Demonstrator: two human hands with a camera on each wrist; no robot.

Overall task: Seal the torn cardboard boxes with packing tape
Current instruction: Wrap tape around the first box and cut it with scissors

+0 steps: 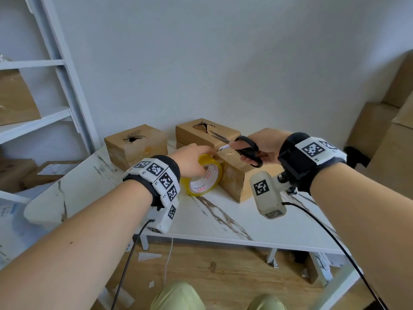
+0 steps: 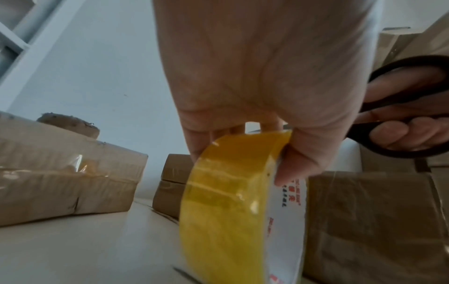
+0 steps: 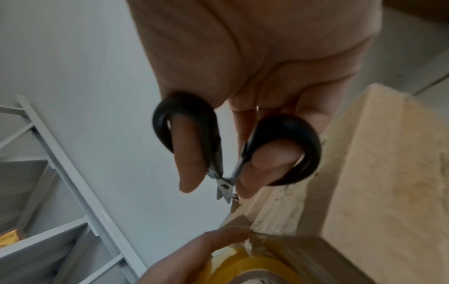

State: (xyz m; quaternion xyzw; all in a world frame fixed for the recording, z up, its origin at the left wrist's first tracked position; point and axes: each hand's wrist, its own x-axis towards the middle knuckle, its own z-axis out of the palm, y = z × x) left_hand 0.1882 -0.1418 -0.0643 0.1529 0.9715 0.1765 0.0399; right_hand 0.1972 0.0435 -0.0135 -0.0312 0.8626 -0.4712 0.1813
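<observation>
1. Cardboard everywhere on this white marble-look table (image 1: pixel 223 222). Far left, a box with a ragged hole (image 1: pixel 136 146) punched in its top sits near the wall, beside the white metal shelving (image 1: pixel 62 70).
2. Next over, the left hand (image 1: pixel 194 159) is clamped on a roll of yellow packing tape (image 1: pixel 205 175), fingers over the top edge and thumb on the printed white core. The roll stands on edge on the table, pressed right up against the near box (image 1: pixel 232 175).
3. Behind those, a second torn box (image 1: pixel 207 133) with a star-shaped rip in its top stands against the wall.
4. Black-handled scissors (image 1: pixel 248 151) are in the right hand (image 1: pixel 266 144), thumb through one loop and fingers through the other. The blades are slightly apart in the right wrist view, tips pointing toward the left hand's fingertips just above the near box's top edge.
5. Far right, more plain cardboard boxes (image 1: pixel 380 121) are stacked on the floor, well apart from the table stuff.
</observation>
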